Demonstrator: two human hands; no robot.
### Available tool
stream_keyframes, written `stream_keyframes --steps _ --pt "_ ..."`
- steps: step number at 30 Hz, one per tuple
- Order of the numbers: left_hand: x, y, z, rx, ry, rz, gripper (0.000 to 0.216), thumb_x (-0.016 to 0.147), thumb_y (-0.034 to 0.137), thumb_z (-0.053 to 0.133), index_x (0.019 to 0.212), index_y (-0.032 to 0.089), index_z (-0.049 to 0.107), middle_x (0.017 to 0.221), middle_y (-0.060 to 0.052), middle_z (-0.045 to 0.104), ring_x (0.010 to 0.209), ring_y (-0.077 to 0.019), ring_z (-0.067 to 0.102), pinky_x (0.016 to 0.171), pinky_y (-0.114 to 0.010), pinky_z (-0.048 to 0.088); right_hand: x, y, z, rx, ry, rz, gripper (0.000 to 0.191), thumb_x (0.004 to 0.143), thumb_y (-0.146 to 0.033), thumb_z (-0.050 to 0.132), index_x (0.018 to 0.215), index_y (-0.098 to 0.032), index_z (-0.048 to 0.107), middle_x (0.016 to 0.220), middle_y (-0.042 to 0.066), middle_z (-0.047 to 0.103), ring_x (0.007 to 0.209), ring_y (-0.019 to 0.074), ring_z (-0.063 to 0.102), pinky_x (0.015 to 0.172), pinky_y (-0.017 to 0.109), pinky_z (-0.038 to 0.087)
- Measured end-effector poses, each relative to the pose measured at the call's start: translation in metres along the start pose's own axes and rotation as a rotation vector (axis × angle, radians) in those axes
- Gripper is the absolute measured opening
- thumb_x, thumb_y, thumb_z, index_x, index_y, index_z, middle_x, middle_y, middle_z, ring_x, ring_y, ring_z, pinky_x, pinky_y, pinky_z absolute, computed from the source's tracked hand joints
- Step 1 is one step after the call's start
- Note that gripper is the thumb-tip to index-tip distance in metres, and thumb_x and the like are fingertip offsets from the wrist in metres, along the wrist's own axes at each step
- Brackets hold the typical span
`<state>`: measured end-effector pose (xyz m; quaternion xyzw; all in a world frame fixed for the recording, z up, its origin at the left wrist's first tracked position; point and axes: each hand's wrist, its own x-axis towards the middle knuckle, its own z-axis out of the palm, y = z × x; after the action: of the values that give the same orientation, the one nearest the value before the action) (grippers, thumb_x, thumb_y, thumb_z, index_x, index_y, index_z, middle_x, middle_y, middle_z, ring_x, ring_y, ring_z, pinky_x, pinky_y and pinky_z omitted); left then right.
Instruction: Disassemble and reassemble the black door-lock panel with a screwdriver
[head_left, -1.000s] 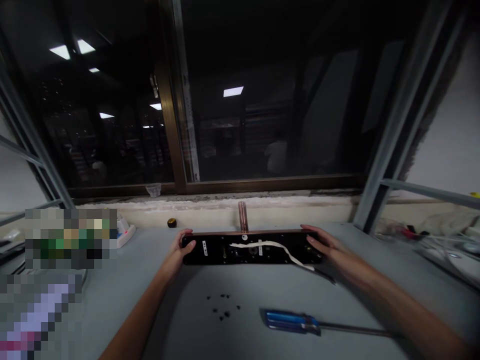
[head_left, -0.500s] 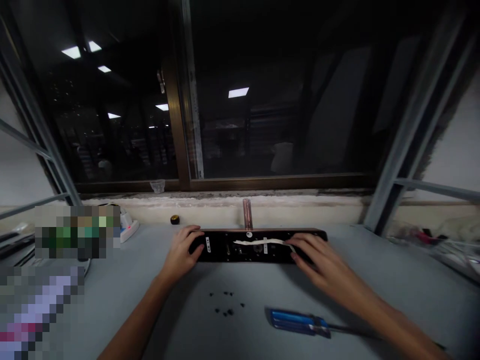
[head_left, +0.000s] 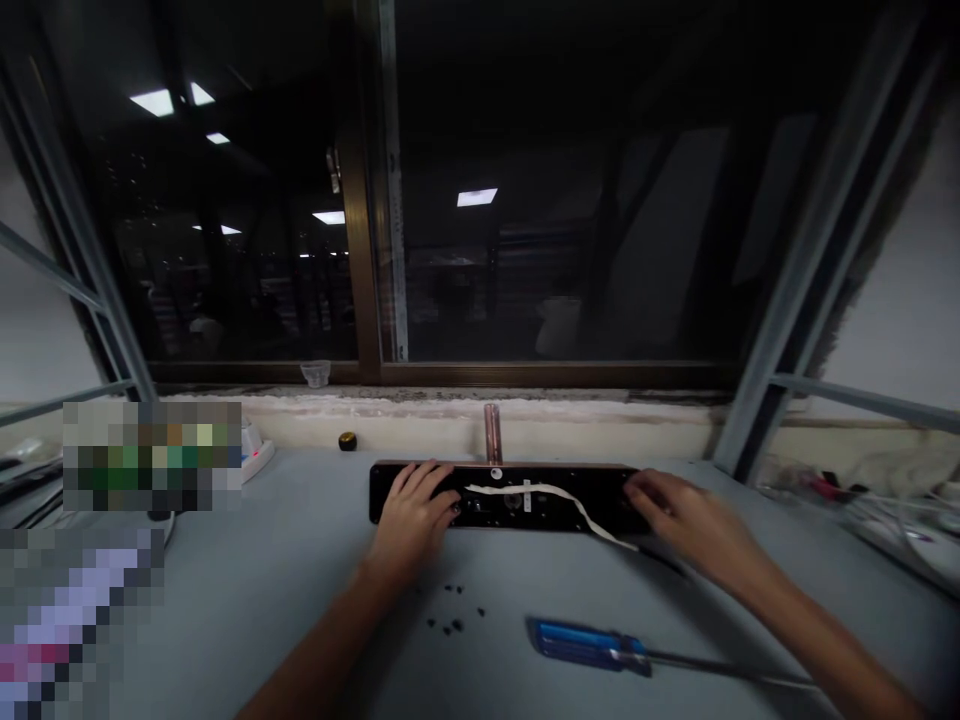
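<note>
A long black panel (head_left: 592, 500) with a copper-coloured top edge lies across the table. Its visible face carries small labels, holes and fittings. My left hand (head_left: 409, 515) rests on its left part, thumb apart from the fingers. Out of the panel's middle runs a white sleeved cable (head_left: 562, 492), which drops over the front edge to the right and turns black. At the right end of the panel is my right hand (head_left: 686, 510), fingers bent and smeared by motion, so their hold cannot be made out. A copper-coloured tube (head_left: 492, 435) stands up behind the panel.
Several small black screws (head_left: 457, 625) lie in front of the panel. A blue-handled screwdriver (head_left: 592, 645) lies to their right, near my right forearm. A black and yellow round item (head_left: 346, 441) and a white power strip (head_left: 259, 460) sit at the back left.
My left hand has slid right along the panel, uncovering its left end. My right hand has let go of the white cable and moved right to the panel's end.
</note>
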<state>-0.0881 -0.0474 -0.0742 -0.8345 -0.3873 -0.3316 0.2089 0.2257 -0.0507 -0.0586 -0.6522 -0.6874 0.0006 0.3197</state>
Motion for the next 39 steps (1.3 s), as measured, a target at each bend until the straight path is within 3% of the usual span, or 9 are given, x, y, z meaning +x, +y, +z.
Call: stream_keyframes --steps 4,8,13,22,39 --pt "0.003 0.001 0.006 0.056 0.042 0.149 0.015 0.083 0.016 0.049 0.080 0.019 0.063 0.104 -0.004 0.065 0.106 -0.0249 0.053 0.092 -0.047 0.037 -0.002 0.003 0.002 0.054 -0.139 0.062 0.032 0.080 -0.047 0.032 0.072 -0.024 0.051 0.044 -0.001 0.057 0.044 0.0199 0.058 0.046 0.029 0.040" --pt "0.004 -0.004 0.007 0.061 0.038 0.288 0.021 0.085 0.011 0.043 0.088 0.017 0.063 0.092 -0.004 0.068 0.101 -0.0214 0.056 0.085 -0.037 0.043 -0.007 -0.003 0.009 0.117 -0.166 0.020 0.012 0.078 -0.034 0.036 0.081 -0.024 0.043 0.050 -0.003 0.058 0.043 0.0169 0.055 0.045 0.027 0.039" --pt "0.006 -0.014 0.001 0.078 0.045 0.262 0.016 0.084 0.017 0.048 0.091 0.016 0.063 0.099 -0.006 0.066 0.098 -0.0219 0.056 0.078 -0.035 0.044 -0.007 0.002 0.014 0.068 -0.118 -0.007 0.010 0.077 -0.032 0.037 0.082 -0.025 0.043 0.057 -0.001 0.059 0.052 0.0194 0.057 0.052 0.029 0.038" --pt "0.008 -0.015 0.004 0.035 0.091 0.308 0.019 0.085 0.011 0.043 0.086 0.015 0.062 0.101 -0.006 0.066 0.106 -0.0200 0.055 0.089 -0.036 0.042 -0.008 0.006 0.018 -0.006 -0.127 -0.024 0.012 0.082 -0.033 0.030 0.084 -0.024 0.038 0.057 0.000 0.056 0.052 0.0214 0.057 0.052 0.029 0.035" --pt "0.003 -0.006 -0.001 0.097 0.078 0.279 0.018 0.084 0.010 0.044 0.086 0.016 0.061 0.103 -0.005 0.065 0.107 -0.0237 0.052 0.091 -0.043 0.038 -0.011 -0.003 0.004 -0.152 -0.130 -0.041 0.018 0.084 -0.033 0.027 0.088 -0.024 0.042 0.061 0.003 0.061 0.055 0.0234 0.059 0.052 0.029 0.035"
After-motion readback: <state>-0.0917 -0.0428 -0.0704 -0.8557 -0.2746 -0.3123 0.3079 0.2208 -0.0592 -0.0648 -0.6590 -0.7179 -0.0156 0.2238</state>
